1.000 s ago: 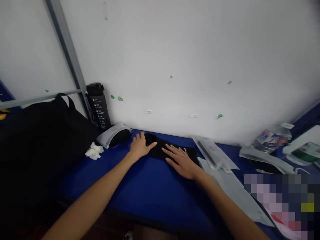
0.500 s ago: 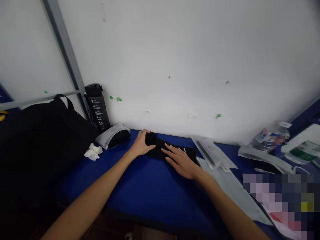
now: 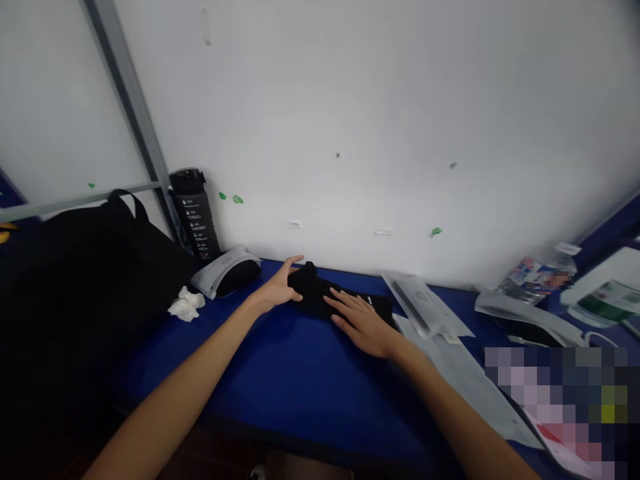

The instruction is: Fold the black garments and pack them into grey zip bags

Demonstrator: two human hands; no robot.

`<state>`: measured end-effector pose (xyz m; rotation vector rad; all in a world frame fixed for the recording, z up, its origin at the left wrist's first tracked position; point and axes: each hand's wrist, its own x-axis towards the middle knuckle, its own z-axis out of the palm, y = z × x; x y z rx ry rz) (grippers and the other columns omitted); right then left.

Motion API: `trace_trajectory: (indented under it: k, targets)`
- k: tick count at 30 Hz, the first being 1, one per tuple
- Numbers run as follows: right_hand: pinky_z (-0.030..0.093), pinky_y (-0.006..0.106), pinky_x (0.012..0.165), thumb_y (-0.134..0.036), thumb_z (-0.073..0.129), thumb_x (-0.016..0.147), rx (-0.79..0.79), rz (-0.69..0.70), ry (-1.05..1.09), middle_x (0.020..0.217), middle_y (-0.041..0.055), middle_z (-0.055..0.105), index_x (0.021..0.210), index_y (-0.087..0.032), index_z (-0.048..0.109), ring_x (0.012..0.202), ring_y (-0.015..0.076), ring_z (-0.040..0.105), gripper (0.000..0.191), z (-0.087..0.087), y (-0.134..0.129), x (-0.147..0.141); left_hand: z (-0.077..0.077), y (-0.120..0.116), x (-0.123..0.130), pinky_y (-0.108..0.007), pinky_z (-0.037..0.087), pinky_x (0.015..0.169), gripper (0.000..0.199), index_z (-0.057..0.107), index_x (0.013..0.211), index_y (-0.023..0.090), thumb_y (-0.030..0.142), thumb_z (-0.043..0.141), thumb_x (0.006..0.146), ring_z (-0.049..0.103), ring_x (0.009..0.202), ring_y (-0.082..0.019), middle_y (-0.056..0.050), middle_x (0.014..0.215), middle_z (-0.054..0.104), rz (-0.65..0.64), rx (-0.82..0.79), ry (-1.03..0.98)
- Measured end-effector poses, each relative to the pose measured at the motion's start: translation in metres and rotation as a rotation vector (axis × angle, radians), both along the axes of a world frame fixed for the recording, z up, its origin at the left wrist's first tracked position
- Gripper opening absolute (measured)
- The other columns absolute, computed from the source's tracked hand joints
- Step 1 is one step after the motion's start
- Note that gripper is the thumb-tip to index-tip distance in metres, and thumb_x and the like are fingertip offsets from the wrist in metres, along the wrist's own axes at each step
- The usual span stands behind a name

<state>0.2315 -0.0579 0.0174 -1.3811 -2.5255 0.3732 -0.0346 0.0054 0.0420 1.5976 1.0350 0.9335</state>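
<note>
A black folded cloth (image 3: 313, 300) with a small white mark lies lengthwise on the blue tabletop (image 3: 280, 373) near the wall. At its left end the fabric bunches up. My left hand (image 3: 275, 289) is at that end, thumb and fingers spread, the thumb touching the fabric's edge. My right hand (image 3: 364, 325) rests on the cloth's right part, fingers outstretched and palm down. The cloth's exact kind is not clear.
Left stand a black bag (image 3: 100, 280), a dark bottle (image 3: 197, 220), a frosted pouch (image 3: 225, 270) and crumpled tissue (image 3: 187, 304). Right are frosted pouches (image 3: 425, 303), a white sheet (image 3: 470, 373) and a plastic bottle (image 3: 540, 273). A white wall (image 3: 325, 120) rises behind.
My left hand has shifted slightly left and opened wider at the cloth's left end. The fabric there now sticks up in a bunch. My right hand stays in place.
</note>
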Motion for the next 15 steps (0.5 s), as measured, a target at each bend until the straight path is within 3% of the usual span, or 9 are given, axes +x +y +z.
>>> trace_trajectory:
  k: [4,7,10,12,15]
  targets:
    - [0.015,0.065,0.131,-0.059,0.028,0.111,0.001,-0.001,-0.001,0.176,0.0038,0.024,0.167,-0.034,0.034,0.164,0.0305,0.019,0.062,0.001,-0.001,-0.001,-0.012,0.004,0.004,-0.044,0.056,0.103,0.092,0.042,0.156,0.021,0.006,0.073,0.071,0.069,0.12,-0.031,-0.016,0.137,0.066,0.205,0.199,0.265]
    - [0.016,0.067,0.13,-0.059,0.028,0.111,0.009,-0.001,0.014,0.176,0.0038,0.026,0.167,-0.036,0.033,0.163,0.031,0.02,0.061,0.001,-0.001,0.0,-0.015,0.007,0.007,-0.046,0.056,0.1,0.059,0.063,0.133,0.018,0.017,0.079,0.076,0.07,0.117,-0.035,-0.016,0.122,0.075,0.331,0.282,0.423]
    - [0.017,0.066,0.13,-0.058,0.027,0.111,0.014,-0.001,0.011,0.177,0.0035,0.023,0.167,-0.035,0.034,0.164,0.0309,0.02,0.061,0.0,-0.001,0.0,-0.012,0.008,0.004,-0.041,0.058,0.086,0.021,0.074,0.095,0.018,0.028,0.081,0.078,0.075,0.098,-0.034,-0.01,0.098,0.079,0.303,0.223,0.464]
    - [0.019,0.068,0.129,-0.059,0.028,0.111,0.01,-0.02,-0.008,0.178,0.0032,0.019,0.167,-0.035,0.035,0.163,0.0326,0.021,0.061,0.001,-0.002,0.0,-0.009,0.008,0.0,-0.038,0.057,0.078,0.015,0.073,0.08,0.018,0.032,0.079,0.079,0.076,0.087,-0.033,-0.007,0.083,0.077,0.271,0.176,0.463]
    - [0.022,0.068,0.128,-0.058,0.029,0.111,0.004,-0.038,-0.024,0.179,0.0029,0.016,0.166,-0.035,0.036,0.163,0.0333,0.022,0.061,0.003,-0.003,-0.001,-0.008,0.008,-0.003,-0.039,0.057,0.077,0.016,0.076,0.083,0.018,0.034,0.078,0.079,0.076,0.089,-0.034,-0.006,0.084,0.079,0.231,0.195,0.434]
